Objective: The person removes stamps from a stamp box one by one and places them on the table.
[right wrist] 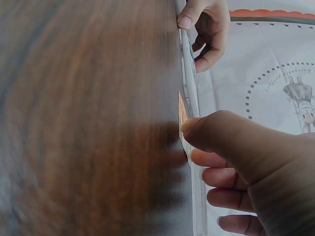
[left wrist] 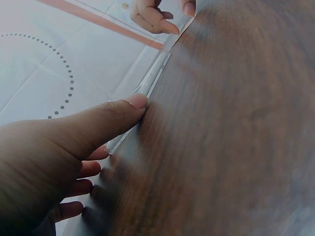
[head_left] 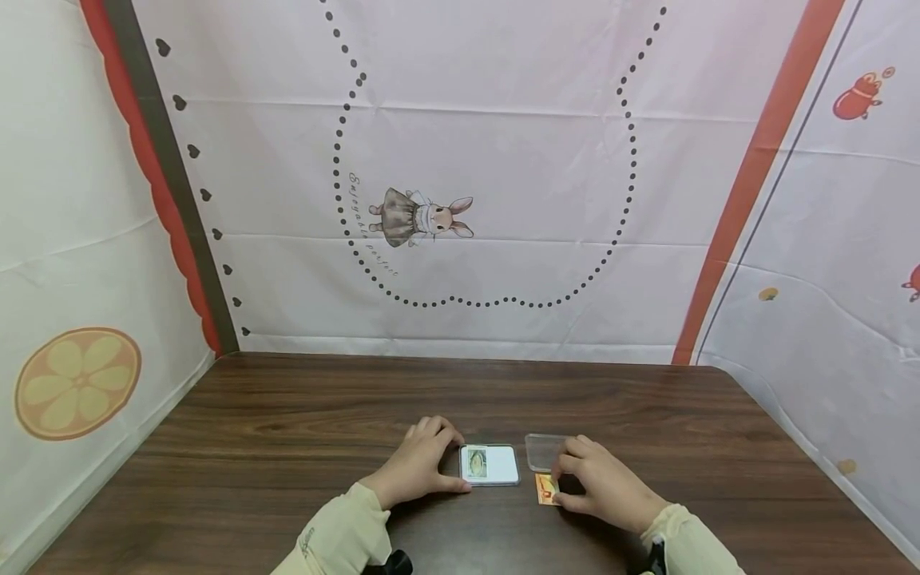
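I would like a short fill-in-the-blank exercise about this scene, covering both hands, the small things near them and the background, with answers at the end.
1. The left hand grips the flat case, whose large plain area is ____.
2. In the head view, the green picture lies at the case's ____ end.
3. The right hand holds the orange card with fingers and ____.
4. The animal printed on the cloth is a ____.

Missing words: white; left; thumb; rabbit.
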{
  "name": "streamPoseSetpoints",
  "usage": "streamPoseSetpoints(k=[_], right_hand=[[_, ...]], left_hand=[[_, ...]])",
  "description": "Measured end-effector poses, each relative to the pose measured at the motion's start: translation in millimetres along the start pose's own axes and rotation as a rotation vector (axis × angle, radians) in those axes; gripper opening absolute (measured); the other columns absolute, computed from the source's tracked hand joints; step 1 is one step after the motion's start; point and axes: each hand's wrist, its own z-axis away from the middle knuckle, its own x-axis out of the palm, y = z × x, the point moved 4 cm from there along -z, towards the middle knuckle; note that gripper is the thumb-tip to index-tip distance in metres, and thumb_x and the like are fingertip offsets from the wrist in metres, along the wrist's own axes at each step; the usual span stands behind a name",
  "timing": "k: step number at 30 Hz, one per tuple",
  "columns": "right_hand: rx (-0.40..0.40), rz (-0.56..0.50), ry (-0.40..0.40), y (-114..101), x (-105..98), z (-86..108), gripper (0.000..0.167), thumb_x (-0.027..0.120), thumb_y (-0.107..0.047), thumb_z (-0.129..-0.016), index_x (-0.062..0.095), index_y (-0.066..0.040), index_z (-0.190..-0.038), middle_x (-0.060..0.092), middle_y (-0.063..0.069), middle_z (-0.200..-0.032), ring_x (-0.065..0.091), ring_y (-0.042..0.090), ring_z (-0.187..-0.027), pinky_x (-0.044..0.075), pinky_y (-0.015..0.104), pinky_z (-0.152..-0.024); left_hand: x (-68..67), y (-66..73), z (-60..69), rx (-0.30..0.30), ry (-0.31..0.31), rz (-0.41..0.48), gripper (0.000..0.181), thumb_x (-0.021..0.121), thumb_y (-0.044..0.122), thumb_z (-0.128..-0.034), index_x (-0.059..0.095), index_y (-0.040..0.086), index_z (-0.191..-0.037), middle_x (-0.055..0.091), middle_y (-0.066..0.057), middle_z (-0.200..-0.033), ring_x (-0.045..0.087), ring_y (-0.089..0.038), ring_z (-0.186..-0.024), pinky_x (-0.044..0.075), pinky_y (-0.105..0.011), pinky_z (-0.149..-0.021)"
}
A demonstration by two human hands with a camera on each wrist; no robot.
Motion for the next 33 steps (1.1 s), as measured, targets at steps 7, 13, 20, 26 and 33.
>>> streamPoseSetpoints(k=[7,13,20,26,33], right_hand=[[0.007,-0.001,-0.015,0.4,-1.2,-0.7,0.013,0.077,-0.029,-0.080,0.068,-0.021,-0.086,0.049,-0.013,-0.084,0.038,-0.002,-0.079,0.039,0.021,-0.069],[0.004,0.003,-0.018,-0.3,-0.7,-1.5,0.013,0.076,-0.030,-0.081,0.068,-0.022,-0.086,0.049,-0.013,-0.085,0.038,-0.001,-0.079,0.039,0.021,-0.070],[-0.004,0.001,-0.010,-1.8,-0.2,-0.5,0.013,0.076,-0.029,-0.080,0.068,-0.021,-0.086,0.050,-0.014,-0.085,0.036,-0.001,-0.078,0.038,0.020,-0.068],[-0.014,0.008,0.028,-2.1,-0.2,-0.2,0.014,0.076,-0.031,-0.080,0.067,-0.022,-0.086,0.051,-0.014,-0.086,0.038,-0.002,-0.079,0.043,0.023,-0.071],[-0.035,0.011,0.074,-2.3,-1.7,-1.2,0.015,0.077,-0.030,-0.079,0.067,-0.021,-0.085,0.052,-0.014,-0.088,0.040,-0.001,-0.081,0.042,0.021,-0.069]], left_hand=[[1.0,0.0,0.0,-0.009,-0.009,0.001,0.057,0.078,0.049,-0.0745,0.061,0.014,-0.115,0.052,-0.004,-0.119,0.046,-0.024,-0.113,0.036,-0.048,-0.098],[0.8,-1.0,1.1,-0.006,-0.007,0.017,0.056,0.078,0.049,-0.0746,0.061,0.014,-0.114,0.052,-0.004,-0.118,0.046,-0.024,-0.113,0.036,-0.048,-0.097],[0.4,-0.4,1.9,-0.010,-0.017,0.013,0.057,0.078,0.050,-0.0750,0.061,0.013,-0.115,0.052,-0.004,-0.119,0.045,-0.025,-0.114,0.036,-0.049,-0.098],[-0.4,0.1,2.3,-0.011,-0.016,0.019,0.057,0.077,0.050,-0.0751,0.061,0.012,-0.115,0.052,-0.005,-0.119,0.045,-0.025,-0.114,0.035,-0.049,-0.099],[-0.2,0.2,1.7,-0.007,-0.014,0.010,0.057,0.078,0.050,-0.0747,0.061,0.013,-0.115,0.052,-0.004,-0.118,0.046,-0.024,-0.113,0.036,-0.048,-0.099]])
